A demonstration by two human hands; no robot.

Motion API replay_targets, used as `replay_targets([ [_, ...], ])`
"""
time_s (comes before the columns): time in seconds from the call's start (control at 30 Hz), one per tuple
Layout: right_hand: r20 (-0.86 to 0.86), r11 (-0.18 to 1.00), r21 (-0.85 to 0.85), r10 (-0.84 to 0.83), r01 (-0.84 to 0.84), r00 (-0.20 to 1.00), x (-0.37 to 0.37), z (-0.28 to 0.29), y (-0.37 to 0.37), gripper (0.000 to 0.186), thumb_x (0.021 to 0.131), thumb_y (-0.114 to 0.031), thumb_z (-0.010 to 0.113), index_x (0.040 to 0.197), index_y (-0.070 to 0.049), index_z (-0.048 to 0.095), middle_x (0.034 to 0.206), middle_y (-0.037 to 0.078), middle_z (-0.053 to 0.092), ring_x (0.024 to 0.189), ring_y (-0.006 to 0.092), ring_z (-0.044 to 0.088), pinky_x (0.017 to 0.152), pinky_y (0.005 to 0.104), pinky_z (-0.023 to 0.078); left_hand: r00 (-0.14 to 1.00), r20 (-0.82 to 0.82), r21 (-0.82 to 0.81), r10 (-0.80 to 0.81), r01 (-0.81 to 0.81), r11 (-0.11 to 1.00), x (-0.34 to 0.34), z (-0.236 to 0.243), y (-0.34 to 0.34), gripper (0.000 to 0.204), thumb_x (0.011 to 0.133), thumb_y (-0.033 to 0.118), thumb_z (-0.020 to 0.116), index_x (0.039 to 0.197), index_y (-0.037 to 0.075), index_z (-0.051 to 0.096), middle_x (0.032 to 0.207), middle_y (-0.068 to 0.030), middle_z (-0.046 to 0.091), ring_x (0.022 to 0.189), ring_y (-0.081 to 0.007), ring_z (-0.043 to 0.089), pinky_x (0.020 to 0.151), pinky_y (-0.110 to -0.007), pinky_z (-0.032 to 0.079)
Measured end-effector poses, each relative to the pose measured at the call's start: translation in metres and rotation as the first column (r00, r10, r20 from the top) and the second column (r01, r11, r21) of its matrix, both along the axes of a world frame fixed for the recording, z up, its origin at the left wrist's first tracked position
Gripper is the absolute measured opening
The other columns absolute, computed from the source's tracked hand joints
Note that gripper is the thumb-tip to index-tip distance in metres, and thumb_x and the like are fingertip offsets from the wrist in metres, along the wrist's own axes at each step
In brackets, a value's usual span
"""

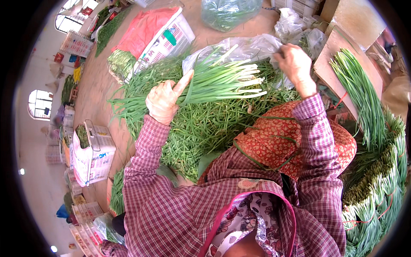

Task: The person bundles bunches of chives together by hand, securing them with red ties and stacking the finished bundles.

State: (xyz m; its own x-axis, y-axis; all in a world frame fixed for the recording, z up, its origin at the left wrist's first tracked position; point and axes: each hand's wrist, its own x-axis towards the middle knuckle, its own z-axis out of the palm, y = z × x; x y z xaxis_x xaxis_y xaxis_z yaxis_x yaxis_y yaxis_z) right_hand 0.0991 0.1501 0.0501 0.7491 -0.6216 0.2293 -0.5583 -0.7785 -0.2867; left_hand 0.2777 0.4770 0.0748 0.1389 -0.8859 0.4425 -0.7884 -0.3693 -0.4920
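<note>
My left hand is closed around the leafy part of a bunch of chives, thumb stretched along the top. The white stalk ends fan out to the right. To the right of those ends, my right hand is raised beside a clear plastic sheet, its fingers curled in. Whether the fingertips pinch a leaf or the plastic edge does not show. Below both hands spreads a heap of loose green leaves and trimmings, reaching up to my knee in red floral cloth.
Tied chive bundles are stacked at my right, and another bundle lies on a tilted board. A white crate with red cloth stands far left, another crate at left. A bagged bundle sits ahead.
</note>
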Motion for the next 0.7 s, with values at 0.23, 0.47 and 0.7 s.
replay_targets([
  [0.23, 0.168, 0.922, -0.031, 0.386, -0.386, 0.907, 0.014, 0.018, 0.038, 0.025, 0.085, -0.039, 0.067, 0.098, -0.018, 0.07, 0.092, 0.006, 0.063, 0.092, 0.025, 0.063, 0.081, 0.0382, 0.052, 0.992, 0.111, -0.036, -0.061, 0.066, 0.997, 0.003, -0.007, -0.007, 0.093, 0.064, -0.003, 0.065, 0.141, 0.043, 0.041, 0.067, 0.0027, 0.04, 0.056, -0.0109, 0.052, 0.052, -0.027, 0.046],
  [0.47, 0.357, 0.844, -0.071, 0.52, -0.532, 0.776, 0.022, -0.005, 0.048, 0.023, 0.088, -0.027, 0.063, 0.095, -0.005, 0.063, 0.087, 0.016, 0.065, 0.081, 0.0331, 0.065, 0.068, 0.0423, 0.052, 0.985, 0.153, -0.049, -0.085, 0.093, 0.994, 0.004, -0.01, -0.01, 0.086, 0.069, -0.001, 0.063, 0.139, 0.045, 0.044, 0.064, 0.0041, 0.035, 0.051, -0.0077, 0.047, 0.049, -0.025, 0.044],
  [0.7, 0.149, 0.972, -0.228, 0.099, -0.063, 0.984, -0.008, -0.059, -0.024, 0.012, 0.089, -0.018, 0.058, 0.09, -0.008, 0.054, 0.077, 0.013, 0.066, 0.064, 0.0331, 0.066, 0.055, 0.0438, 0.053, 0.99, 0.113, -0.055, -0.082, 0.088, 0.995, 0.007, -0.014, -0.006, 0.086, 0.067, -0.001, 0.064, 0.137, 0.045, 0.046, 0.067, 0.0043, 0.041, 0.056, -0.0088, 0.051, 0.051, -0.026, 0.046],
])
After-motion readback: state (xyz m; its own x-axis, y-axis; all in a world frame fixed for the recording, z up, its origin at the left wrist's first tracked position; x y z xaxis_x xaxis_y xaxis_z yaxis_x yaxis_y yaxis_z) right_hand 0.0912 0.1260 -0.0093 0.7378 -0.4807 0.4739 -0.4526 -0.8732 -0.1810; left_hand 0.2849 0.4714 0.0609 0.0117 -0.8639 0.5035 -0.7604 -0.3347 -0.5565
